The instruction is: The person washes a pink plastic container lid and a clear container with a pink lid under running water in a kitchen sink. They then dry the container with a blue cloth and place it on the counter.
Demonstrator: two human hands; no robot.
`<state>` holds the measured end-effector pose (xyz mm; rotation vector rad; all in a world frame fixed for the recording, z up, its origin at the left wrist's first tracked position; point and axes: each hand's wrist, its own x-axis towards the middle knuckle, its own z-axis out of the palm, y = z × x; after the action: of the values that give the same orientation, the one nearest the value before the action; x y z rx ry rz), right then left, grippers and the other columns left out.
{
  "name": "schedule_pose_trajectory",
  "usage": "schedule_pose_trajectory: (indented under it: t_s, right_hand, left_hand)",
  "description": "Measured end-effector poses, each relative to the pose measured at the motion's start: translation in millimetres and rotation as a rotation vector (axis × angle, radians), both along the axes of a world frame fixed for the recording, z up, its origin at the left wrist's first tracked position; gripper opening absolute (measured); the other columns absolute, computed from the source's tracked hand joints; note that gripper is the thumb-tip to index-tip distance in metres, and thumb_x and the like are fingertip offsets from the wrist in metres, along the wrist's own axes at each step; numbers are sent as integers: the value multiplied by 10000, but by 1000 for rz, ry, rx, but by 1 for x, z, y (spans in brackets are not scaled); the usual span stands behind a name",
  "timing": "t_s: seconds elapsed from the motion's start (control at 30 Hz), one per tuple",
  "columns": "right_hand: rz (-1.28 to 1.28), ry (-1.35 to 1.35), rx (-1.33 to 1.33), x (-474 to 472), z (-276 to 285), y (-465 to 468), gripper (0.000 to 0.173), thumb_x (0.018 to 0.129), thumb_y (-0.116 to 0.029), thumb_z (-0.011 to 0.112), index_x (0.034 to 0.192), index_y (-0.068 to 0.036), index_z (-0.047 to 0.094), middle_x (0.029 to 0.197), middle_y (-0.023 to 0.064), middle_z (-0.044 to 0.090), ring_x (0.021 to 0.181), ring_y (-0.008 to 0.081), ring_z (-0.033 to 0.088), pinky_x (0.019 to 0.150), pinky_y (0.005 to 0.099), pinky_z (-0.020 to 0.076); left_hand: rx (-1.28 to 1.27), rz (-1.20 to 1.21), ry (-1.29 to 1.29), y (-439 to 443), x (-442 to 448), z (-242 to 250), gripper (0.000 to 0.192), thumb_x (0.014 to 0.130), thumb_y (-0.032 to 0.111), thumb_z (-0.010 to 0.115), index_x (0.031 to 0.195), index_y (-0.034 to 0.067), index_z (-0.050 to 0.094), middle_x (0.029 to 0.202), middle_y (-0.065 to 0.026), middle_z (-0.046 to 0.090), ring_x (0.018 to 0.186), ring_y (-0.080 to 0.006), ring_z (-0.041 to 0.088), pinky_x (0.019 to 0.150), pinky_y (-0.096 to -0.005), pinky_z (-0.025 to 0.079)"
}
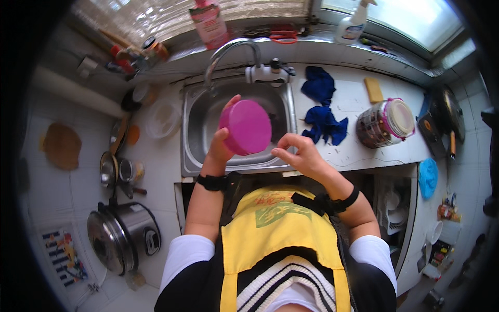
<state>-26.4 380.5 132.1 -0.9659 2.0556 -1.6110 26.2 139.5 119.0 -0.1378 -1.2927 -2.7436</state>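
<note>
A round pink container or lid [249,126] is in my left hand [221,144], raised above the stainless steel sink [202,136]. Its flat face is turned up towards me, and I cannot tell whether it is hollow behind. Just right of it is my right hand [298,152], apart from the container, with thumb and forefinger curled towards each other. Nothing can be made out between those fingers. The curved chrome faucet [234,45] arches over the back of the sink. Small dark bits [277,121] lie in the basin's right part.
Two dark blue cloths [325,123] lie right of the sink, near a yellow sponge [373,90] and a large jar with dark contents [380,124]. At left stand a clear plastic bowl [161,119] and an electric pressure cooker [124,238]. A spray bottle [353,25] stands on the sill.
</note>
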Motion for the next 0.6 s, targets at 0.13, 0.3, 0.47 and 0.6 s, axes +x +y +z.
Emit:
schedule_pose_trajectory:
  t_s: [0.13,0.3,0.47,0.6]
  right_hand:
    - [220,-136,414,-3,-34,15,414,847,-258,766,1203,-92,636,1101,131,656,1022,290,623,874,396,504]
    - [31,533,367,0,-55,36,550,782,-277,787,1289,-138,624,1279,135,601,1216,349,534,965,484,443]
    - [-156,406,247,-16,-38,70,431,817,-71,679,1244,-74,618,1341,140,558,1310,355,468,1070,470,398]
    - [-188,214,215,-20,-16,107,804,776,-190,768,1484,-112,396,1446,208,419,1358,419,381,1129,470,356]
  left_hand:
    - [91,-48,-19,7,-4,0,1003,788,508,724,1560,77,251,1399,-134,513,1294,-280,520,1072,-428,443]
    - [79,-48,-29,21,-24,-4,1003,804,552,689,1566,77,243,1429,-138,497,1301,-304,516,1071,-465,441]
    - [74,-135,-47,49,-50,-18,939,850,553,640,1556,58,268,1436,-139,501,1311,-292,514,1080,-452,433]
    - [111,-236,-130,79,-68,-25,909,862,534,629,1561,78,269,1451,-129,496,1323,-285,509,1094,-447,420]
